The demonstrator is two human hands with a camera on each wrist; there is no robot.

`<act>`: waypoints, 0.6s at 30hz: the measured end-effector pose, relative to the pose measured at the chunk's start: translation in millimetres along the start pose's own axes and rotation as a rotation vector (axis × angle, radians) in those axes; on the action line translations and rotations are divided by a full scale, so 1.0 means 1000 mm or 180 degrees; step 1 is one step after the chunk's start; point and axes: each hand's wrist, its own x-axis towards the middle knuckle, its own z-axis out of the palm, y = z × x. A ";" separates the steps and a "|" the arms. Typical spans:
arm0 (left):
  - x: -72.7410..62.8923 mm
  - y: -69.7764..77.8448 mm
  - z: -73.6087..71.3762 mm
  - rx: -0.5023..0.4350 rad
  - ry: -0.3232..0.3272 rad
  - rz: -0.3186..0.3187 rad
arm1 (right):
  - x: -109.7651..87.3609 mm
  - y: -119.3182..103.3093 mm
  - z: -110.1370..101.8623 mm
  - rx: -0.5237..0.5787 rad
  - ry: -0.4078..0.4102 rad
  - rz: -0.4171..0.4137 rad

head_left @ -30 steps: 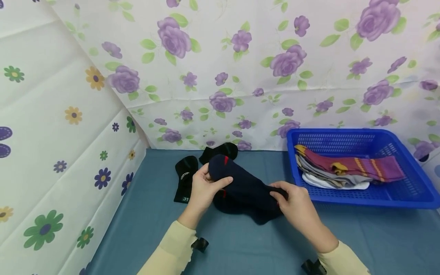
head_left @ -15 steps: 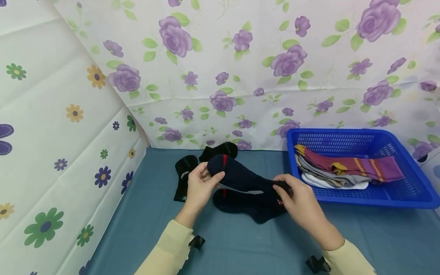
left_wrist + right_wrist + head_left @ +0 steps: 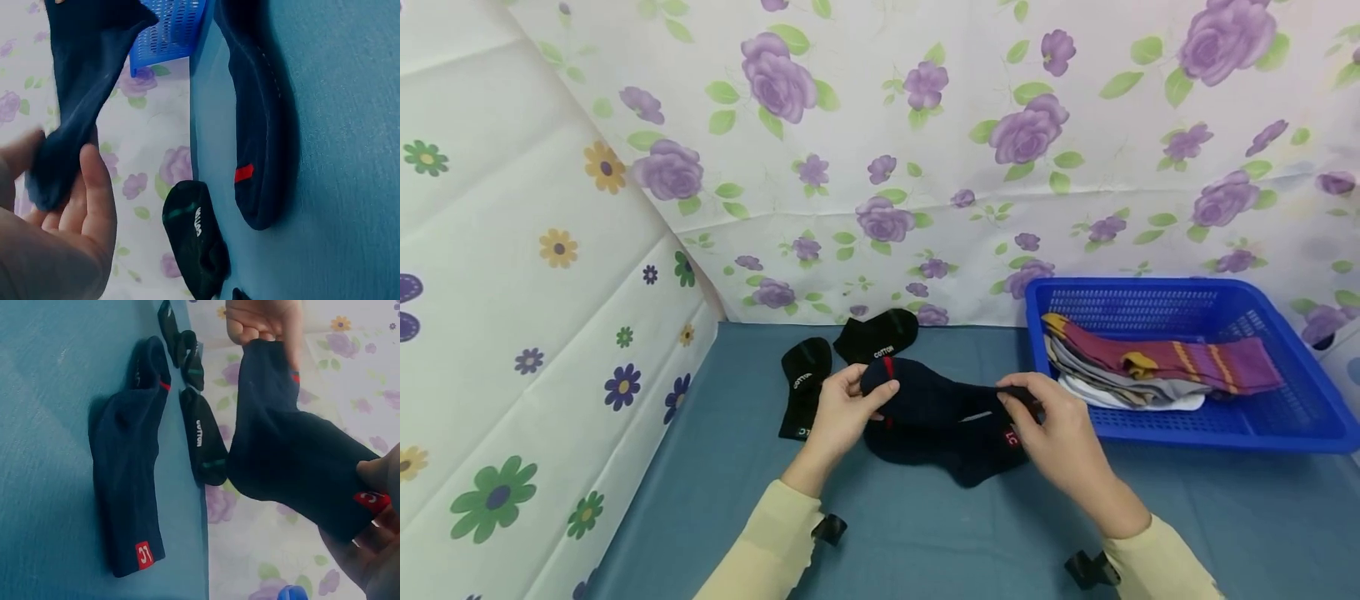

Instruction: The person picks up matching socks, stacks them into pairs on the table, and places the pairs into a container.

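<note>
A navy sock (image 3: 928, 393) with a red toe stripe is stretched between both hands above the table. My left hand (image 3: 847, 410) pinches it at the toe, thumb on top. At the cuff end, my right hand (image 3: 1054, 433) grips it; a red label shows under that thumb in the right wrist view. Below lies a matching navy sock (image 3: 128, 481) on the cloth, its red cuff label (image 3: 144, 555) in sight and partly covered by the held sock in the head view. Two black ankle socks with white lettering, one on the left (image 3: 805, 375) and one farther back (image 3: 880, 333), lie behind.
A blue plastic basket (image 3: 1195, 437) stands at the back right, holding a maroon and yellow striped sock (image 3: 1210, 362) above grey and white ones. Flowered sheeting (image 3: 880, 167) rises at the back and left of the blue-green tablecloth (image 3: 947, 542).
The held sock has been drawn out lengthwise, then lowered a little over its match. My right hand has moved slightly up and right; the left has shifted only a little.
</note>
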 end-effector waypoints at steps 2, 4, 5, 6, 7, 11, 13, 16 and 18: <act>-0.001 0.000 0.001 0.0070 0.0216 0.0069 | 0.001 0.000 -0.001 0.0009 0.0099 -0.0032; -0.001 0.000 0.002 0.0175 0.0433 0.0131 | 0.001 0.001 -0.002 0.0013 0.0195 -0.0053; -0.001 0.000 0.003 0.0225 0.0516 0.0146 | 0.001 0.002 -0.003 0.0026 0.0230 -0.0044; -0.001 -0.002 0.003 0.0276 0.0581 0.0153 | 0.001 0.002 -0.003 0.0041 0.0259 -0.0046; 0.000 -0.006 0.003 0.0324 0.0623 0.0181 | 0.001 0.002 -0.003 0.0061 0.0281 -0.0052; 0.007 -0.028 0.001 0.0635 0.0572 0.0132 | 0.000 0.001 0.001 0.0020 0.0345 -0.0284; 0.009 -0.040 0.000 0.0832 0.0473 0.0047 | -0.002 0.000 0.005 -0.0103 0.0280 -0.0389; 0.009 -0.047 -0.002 0.1113 0.0358 -0.0158 | -0.006 -0.001 0.012 -0.0283 0.0045 -0.0338; 0.010 -0.051 -0.003 0.1225 0.0320 -0.0262 | -0.009 -0.001 0.015 -0.0405 -0.0141 -0.0170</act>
